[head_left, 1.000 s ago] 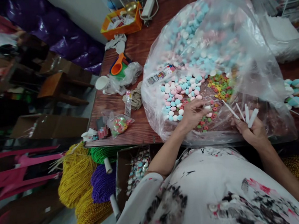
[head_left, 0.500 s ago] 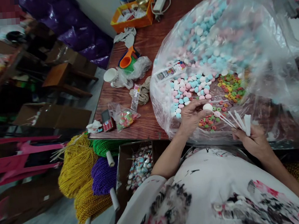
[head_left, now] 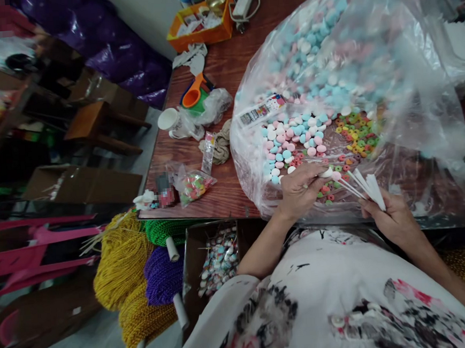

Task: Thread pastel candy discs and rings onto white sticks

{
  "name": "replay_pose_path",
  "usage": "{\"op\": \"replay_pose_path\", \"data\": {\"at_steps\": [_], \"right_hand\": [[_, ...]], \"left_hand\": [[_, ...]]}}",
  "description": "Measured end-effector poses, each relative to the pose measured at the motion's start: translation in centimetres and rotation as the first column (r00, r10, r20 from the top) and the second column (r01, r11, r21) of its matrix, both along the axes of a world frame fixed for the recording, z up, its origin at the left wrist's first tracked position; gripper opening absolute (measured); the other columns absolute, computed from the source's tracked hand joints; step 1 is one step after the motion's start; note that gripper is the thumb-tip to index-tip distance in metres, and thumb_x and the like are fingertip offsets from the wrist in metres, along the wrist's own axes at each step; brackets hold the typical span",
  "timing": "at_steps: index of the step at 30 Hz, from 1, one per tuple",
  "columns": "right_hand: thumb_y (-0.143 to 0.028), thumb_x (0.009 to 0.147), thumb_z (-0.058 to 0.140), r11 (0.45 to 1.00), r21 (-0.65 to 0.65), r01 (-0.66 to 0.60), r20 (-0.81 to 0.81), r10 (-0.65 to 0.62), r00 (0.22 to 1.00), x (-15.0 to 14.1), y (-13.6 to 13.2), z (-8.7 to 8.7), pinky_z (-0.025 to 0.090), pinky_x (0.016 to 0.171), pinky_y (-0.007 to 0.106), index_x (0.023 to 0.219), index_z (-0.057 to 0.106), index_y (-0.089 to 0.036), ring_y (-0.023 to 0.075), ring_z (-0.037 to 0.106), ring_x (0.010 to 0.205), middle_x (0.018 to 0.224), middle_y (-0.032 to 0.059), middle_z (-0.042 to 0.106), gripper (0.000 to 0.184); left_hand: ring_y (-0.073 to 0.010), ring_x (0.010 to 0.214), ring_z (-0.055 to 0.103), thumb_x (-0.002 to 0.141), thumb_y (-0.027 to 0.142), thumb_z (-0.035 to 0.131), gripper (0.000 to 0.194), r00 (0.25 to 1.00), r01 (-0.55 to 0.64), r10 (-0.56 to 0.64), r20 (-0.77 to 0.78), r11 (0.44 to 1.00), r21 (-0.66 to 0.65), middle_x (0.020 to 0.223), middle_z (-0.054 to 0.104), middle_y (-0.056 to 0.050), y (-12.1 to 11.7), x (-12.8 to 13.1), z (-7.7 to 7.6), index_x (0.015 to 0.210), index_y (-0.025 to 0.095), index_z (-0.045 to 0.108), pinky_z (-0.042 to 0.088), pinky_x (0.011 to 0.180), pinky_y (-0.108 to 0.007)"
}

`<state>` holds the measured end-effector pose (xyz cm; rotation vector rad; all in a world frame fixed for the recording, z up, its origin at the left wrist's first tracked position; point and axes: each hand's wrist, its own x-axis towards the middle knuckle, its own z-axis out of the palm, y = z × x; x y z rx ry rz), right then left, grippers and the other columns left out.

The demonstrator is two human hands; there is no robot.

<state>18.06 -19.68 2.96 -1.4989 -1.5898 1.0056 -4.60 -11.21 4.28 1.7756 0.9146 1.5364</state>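
Observation:
Between the thumb and fingers of my left hand point(head_left: 301, 191) is a small white candy-like disc point(head_left: 327, 173). My right hand point(head_left: 392, 214) is closed around a bundle of white sticks point(head_left: 373, 191) that fan out to the left. On the tip of one thin stick sits a pink disc point(head_left: 336, 176), right beside the white one; whether they touch I cannot tell. Under and beyond my hands, a large clear plastic bag point(head_left: 252, 167) holds loose pink, blue and white discs point(head_left: 282, 138) and small coloured rings point(head_left: 358, 134).
Left on the table point(head_left: 234, 198) are a small bag of rings point(head_left: 195, 185), a white cup point(head_left: 168, 119), an orange scoop point(head_left: 194, 94) and an orange tray point(head_left: 201, 36). An open box of small pieces point(head_left: 221, 260) and spools of yellow cord point(head_left: 122, 257) stand below the edge.
My left hand has come down slightly with the white disc, which is now closer to the pink disc. The sticks in my right hand have shifted a little to the left.

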Motion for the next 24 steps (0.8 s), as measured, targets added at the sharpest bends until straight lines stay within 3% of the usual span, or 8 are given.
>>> {"op": "replay_pose_path", "data": {"at_steps": [5,9,13,15,17,21,24], "right_hand": [[-0.040,0.096,0.063,0.983,-0.049,0.174,-0.242,-0.181,0.953,-1.2,-0.6,0.2,0.039,0.053,0.026,0.083,0.064,-0.022,0.0122,0.049,0.054,0.063,-0.0021,0.061,0.022],[-0.037,0.098,0.059,0.991,-0.046,0.126,-0.308,-0.134,0.942,-2.5,-0.7,1.0,0.038,0.053,0.026,0.078,0.061,-0.022,0.0113,0.047,0.053,0.059,-0.0030,0.056,0.025],[-0.040,0.097,0.059,0.997,-0.033,0.064,-0.333,-0.071,0.940,-4.0,-0.6,0.6,0.038,0.052,0.027,0.072,0.059,-0.022,0.0113,0.046,0.051,0.055,-0.0036,0.050,0.031],[-0.043,0.097,0.060,0.997,-0.041,0.060,-0.378,-0.071,0.923,-4.7,-0.6,0.1,0.036,0.050,0.027,0.072,0.059,-0.021,0.0112,0.044,0.049,0.053,-0.0039,0.049,0.032],[-0.044,0.096,0.060,0.996,-0.056,0.064,-0.415,-0.082,0.906,-5.2,-0.6,-0.5,0.036,0.049,0.027,0.076,0.062,-0.021,0.0112,0.044,0.048,0.053,-0.0040,0.050,0.031],[-0.042,0.095,0.062,0.989,-0.079,0.124,-0.446,-0.146,0.883,-4.8,-0.1,-1.1,0.037,0.049,0.026,0.082,0.065,-0.021,0.0109,0.044,0.048,0.055,-0.0048,0.050,0.025],[-0.042,0.092,0.065,0.983,-0.087,0.162,-0.407,-0.184,0.895,-3.9,0.3,-1.0,0.037,0.048,0.026,0.076,0.063,-0.021,0.0106,0.045,0.048,0.053,-0.0047,0.050,0.027]], "left_hand": [[-0.0155,0.090,0.076,0.089,0.016,0.072,0.021,0.995,-0.008,0.025,-0.094,0.984,0.176,0.096,0.081,-0.004,0.1,-0.3,0.2,0.108,0.025,0.076,0.061,0.082,-0.031],[-0.0175,0.095,0.076,0.092,0.015,0.066,0.020,0.969,-0.026,0.092,-0.227,0.961,0.277,0.100,0.080,-0.007,0.1,-0.7,-0.3,0.108,0.024,0.075,0.062,0.085,-0.034],[-0.0175,0.097,0.075,0.095,0.015,0.059,0.024,0.941,-0.059,0.157,-0.299,0.949,0.310,0.102,0.079,-0.007,-0.2,-0.4,-1.0,0.110,0.024,0.075,0.063,0.087,-0.036],[-0.0177,0.096,0.075,0.096,0.017,0.057,0.023,0.942,-0.087,0.170,-0.291,0.957,0.277,0.101,0.079,-0.007,-0.3,0.3,-1.3,0.107,0.025,0.075,0.063,0.087,-0.037],[-0.0177,0.094,0.075,0.096,0.020,0.058,0.020,0.958,-0.103,0.142,-0.250,0.981,0.162,0.100,0.079,-0.007,-0.3,1.2,-1.5,0.104,0.024,0.076,0.063,0.087,-0.037],[-0.0162,0.096,0.072,0.091,0.030,0.071,0.019,0.996,-0.083,0.084,0.011,0.993,-0.086,0.102,0.075,-0.006,0.3,2.4,-1.6,0.108,0.022,0.074,0.061,0.086,-0.031],[-0.0157,0.102,0.069,0.089,0.030,0.073,0.025,0.998,-0.046,0.049,0.030,0.994,-0.100,0.109,0.071,-0.007,0.5,2.4,-1.3,0.112,0.022,0.073,0.059,0.088,-0.030]]}}
